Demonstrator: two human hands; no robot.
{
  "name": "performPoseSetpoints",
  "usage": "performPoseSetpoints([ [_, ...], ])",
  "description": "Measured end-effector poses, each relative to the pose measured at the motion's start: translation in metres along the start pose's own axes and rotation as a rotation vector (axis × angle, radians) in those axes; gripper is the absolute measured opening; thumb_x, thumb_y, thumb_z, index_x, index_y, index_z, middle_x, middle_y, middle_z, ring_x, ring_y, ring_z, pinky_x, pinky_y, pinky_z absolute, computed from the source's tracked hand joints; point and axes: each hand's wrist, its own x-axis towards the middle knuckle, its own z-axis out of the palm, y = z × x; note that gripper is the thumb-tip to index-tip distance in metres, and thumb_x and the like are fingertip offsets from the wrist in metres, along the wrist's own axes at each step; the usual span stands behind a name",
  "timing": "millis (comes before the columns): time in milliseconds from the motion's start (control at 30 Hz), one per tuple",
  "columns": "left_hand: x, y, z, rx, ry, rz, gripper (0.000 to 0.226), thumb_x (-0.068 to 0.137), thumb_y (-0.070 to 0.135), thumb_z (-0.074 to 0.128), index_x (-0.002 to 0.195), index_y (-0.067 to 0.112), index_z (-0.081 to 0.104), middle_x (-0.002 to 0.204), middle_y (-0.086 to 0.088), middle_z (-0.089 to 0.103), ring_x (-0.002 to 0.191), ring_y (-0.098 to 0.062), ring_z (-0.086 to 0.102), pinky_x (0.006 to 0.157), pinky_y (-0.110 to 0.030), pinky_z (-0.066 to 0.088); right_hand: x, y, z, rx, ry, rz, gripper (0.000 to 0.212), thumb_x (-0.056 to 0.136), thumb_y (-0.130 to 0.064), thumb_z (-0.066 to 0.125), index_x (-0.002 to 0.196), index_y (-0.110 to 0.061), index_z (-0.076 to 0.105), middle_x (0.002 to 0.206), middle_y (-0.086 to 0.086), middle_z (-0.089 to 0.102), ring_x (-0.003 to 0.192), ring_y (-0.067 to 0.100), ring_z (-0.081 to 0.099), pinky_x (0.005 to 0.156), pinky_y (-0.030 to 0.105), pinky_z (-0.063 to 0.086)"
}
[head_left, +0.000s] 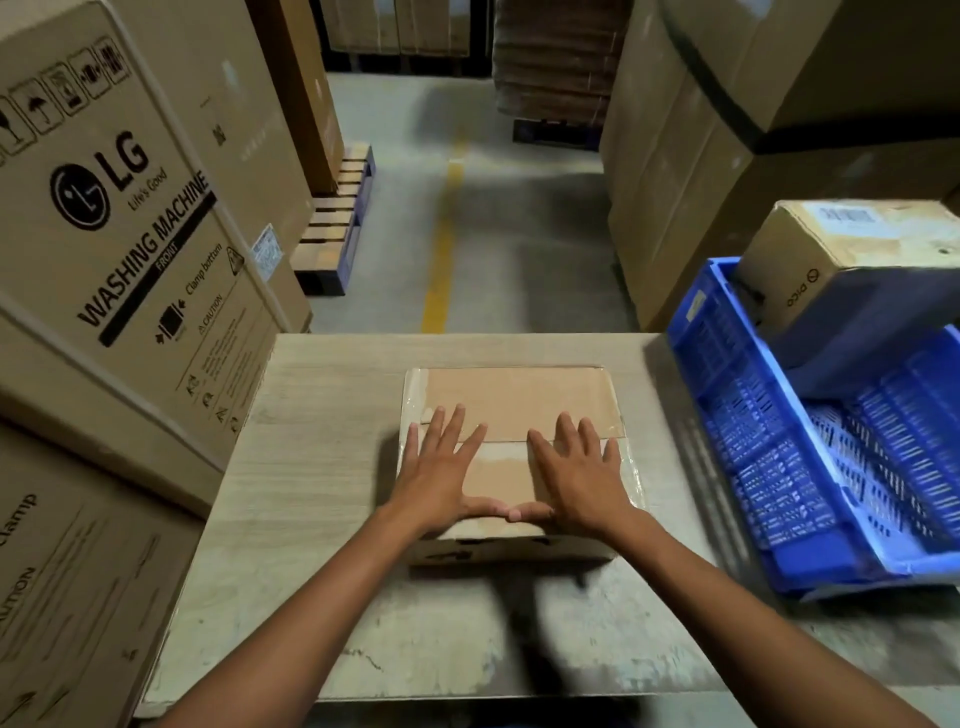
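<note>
the cardboard box sits on the tabletop, about midway between its left and right edges and nearer the far edge than the near one. its top flaps are closed and meet in a seam running left to right, with shiny clear tape showing along the left and right sides of the top.

both hands lie flat on top of the box. the left hand rests on the left half and the right hand on the right half, palms down, fingers straight and spread wide, their tips reaching across the seam. neither hand curls round anything. the two thumbs point inward and their tips touch near the box's near edge. both forearms come in over the near edge of the tabletop.

at the right edge of the tabletop, just beside the box, stands a blue crate with slotted walls. a small carton sits tilted in its far end.

past the left edge rises a large carton printed "lg washing machine", stacked on another carton. beyond the far edge, a yellow line runs along the concrete floor, with a wooden pallet to its left and tall stacked cartons to its right.
</note>
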Motion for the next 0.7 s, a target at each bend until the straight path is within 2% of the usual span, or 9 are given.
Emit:
performPoseSetpoints([
  [67,0.002,-0.002,-0.003,-0.061,0.07,-0.093,0.101,0.081,0.086,0.035,0.159,0.032,0.0,0.165,-0.002,-0.022,0.15,-0.025,-0.026,0.12,-0.057,-0.01,0.003,0.003,-0.002,0.117,0.132,0.066,0.087,0.077,-0.088,0.04,0.148,-0.038,0.031,0.164,0.009,0.009,0.151,0.038,0.006,0.115,0.065,0.013],
  [167,0.012,-0.009,-0.008,-0.265,0.192,-0.308,0.081,0.097,0.065,0.037,0.16,0.025,0.007,0.167,-0.004,-0.013,0.153,-0.031,-0.009,0.12,-0.058,0.006,0.021,0.015,-0.005,0.465,0.296,0.358,0.053,0.091,-0.065,0.052,0.132,-0.032,0.049,0.159,0.013,0.025,0.144,0.04,0.024,0.113,0.063,0.027],
  [267,0.027,-0.01,-0.023,-0.64,0.262,-0.504,0.08,0.098,0.057,0.048,0.159,0.018,0.013,0.167,-0.009,0.007,0.149,-0.035,0.022,0.117,-0.049,0.029,0.038,0.021,-0.02,0.793,0.286,0.581,0.057,0.088,-0.057,0.062,0.133,-0.025,0.049,0.142,0.013,0.047,0.127,0.04,0.046,0.105,0.059,0.038],
  [333,0.035,-0.013,-0.032,-0.853,0.355,-0.609,0.074,0.097,0.056,0.051,0.154,0.014,0.03,0.155,-0.013,0.04,0.136,-0.035,0.044,0.106,-0.043,0.041,0.041,0.023,-0.027,0.99,0.308,0.589,0.067,0.086,-0.054,0.064,0.142,-0.025,0.043,0.143,0.008,0.051,0.129,0.037,0.049,0.106,0.058,0.039],
  [400,0.037,-0.016,-0.041,-0.944,0.462,-0.654,0.066,0.096,0.058,0.05,0.144,0.013,0.046,0.137,-0.012,0.058,0.121,-0.034,0.055,0.097,-0.041,0.046,0.037,0.025,-0.032,1.145,0.375,0.587,0.074,0.085,-0.051,0.064,0.149,-0.027,0.038,0.15,0.007,0.047,0.134,0.035,0.046,0.11,0.059,0.037],
  [500,0.039,-0.012,-0.055,-1.009,0.58,-0.637,0.068,0.097,0.056,0.051,0.149,0.013,0.042,0.146,-0.009,0.05,0.132,-0.03,0.048,0.105,-0.037,0.038,0.03,0.029,-0.044,1.237,0.507,0.65,0.065,0.091,-0.048,0.063,0.15,-0.032,0.04,0.15,0.012,0.041,0.136,0.036,0.039,0.113,0.053,0.033],
  [533,0.039,-0.009,-0.062,-1.027,0.613,-0.628,0.067,0.098,0.054,0.051,0.15,0.014,0.041,0.149,-0.008,0.045,0.133,-0.029,0.046,0.103,-0.032,0.035,0.027,0.029,-0.051,1.248,0.533,0.663,0.063,0.093,-0.049,0.062,0.15,-0.031,0.041,0.149,0.014,0.038,0.137,0.036,0.037,0.112,0.051,0.031],
  [633,0.038,0.002,-0.082,-1.077,0.708,-0.629,0.059,0.099,0.054,0.048,0.144,0.016,0.049,0.139,-0.008,0.044,0.118,-0.025,0.053,0.09,-0.028,0.034,0.025,0.028,-0.07,1.295,0.599,0.696,0.06,0.095,-0.059,0.054,0.145,-0.027,0.046,0.147,0.017,0.039,0.136,0.036,0.037,0.11,0.045,0.032],
  [700,0.037,0.003,-0.092,-1.099,0.778,-0.639,0.054,0.099,0.057,0.044,0.13,0.015,0.059,0.128,-0.008,0.048,0.106,-0.023,0.054,0.085,-0.029,0.036,0.025,0.028,-0.078,1.329,0.674,0.702,0.055,0.094,-0.063,0.051,0.132,-0.023,0.051,0.144,0.018,0.043,0.132,0.036,0.042,0.11,0.043,0.036],
])
